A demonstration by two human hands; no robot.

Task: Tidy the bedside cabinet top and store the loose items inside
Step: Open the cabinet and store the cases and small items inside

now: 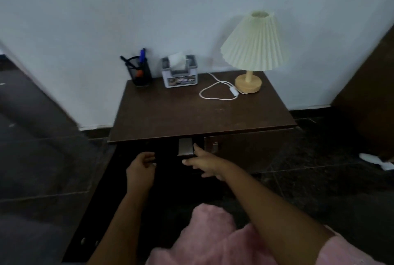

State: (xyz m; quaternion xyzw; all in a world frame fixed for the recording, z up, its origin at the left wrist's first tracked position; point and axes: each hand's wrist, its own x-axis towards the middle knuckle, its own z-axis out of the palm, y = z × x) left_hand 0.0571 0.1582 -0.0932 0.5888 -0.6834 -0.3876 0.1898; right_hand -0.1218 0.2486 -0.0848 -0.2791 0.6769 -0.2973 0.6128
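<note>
Pink fabric [204,232] is filling the near edge. Left grip [139,167] is curling its fingers at the dark front of the cabinet [191,115]; can't tell if it's holding anything. Right grip [202,164] is reaching in, fingers straight and empty, forefinger tip right at the metal handle [185,147]. Along the back of the top are sitting a pen pot [139,72], tissue box [179,72] and lamp [251,51], its white cord [215,92] looping in front.

A fluffy pink garment [213,235] with a short pink sleeve [349,249], forearms [266,196] bare.
</note>
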